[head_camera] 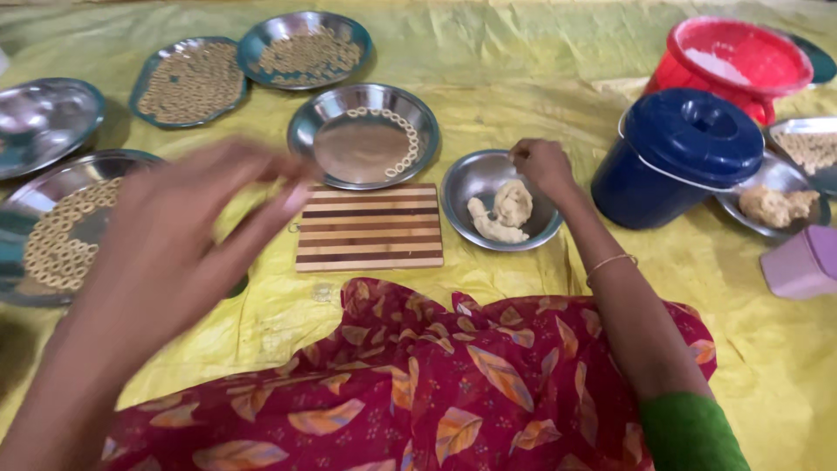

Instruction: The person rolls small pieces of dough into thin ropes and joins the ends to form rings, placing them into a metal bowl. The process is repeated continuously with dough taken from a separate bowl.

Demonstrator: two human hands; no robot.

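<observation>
My right hand point(542, 166) reaches into a small steel bowl point(471, 179) that holds lumps of pale dough point(506, 212); its fingertips are pinched together at the bowl's far rim, seemingly on a bit of dough. My left hand point(187, 231) is raised and blurred in front of the camera, fingers spread, to the left of a striped wooden board point(370, 227). It holds nothing that I can make out. Behind the board a steel plate point(364, 135) carries a curved row of small dough rings.
Several steel plates of dough rings point(190, 81) point(305, 50) point(61, 228) lie at left on a yellow sheet. A blue lidded container point(676, 157), a red bucket point(737, 61), a plate with dough point(772, 205) and a pink object point(802, 262) stand at right. My red patterned lap fills the foreground.
</observation>
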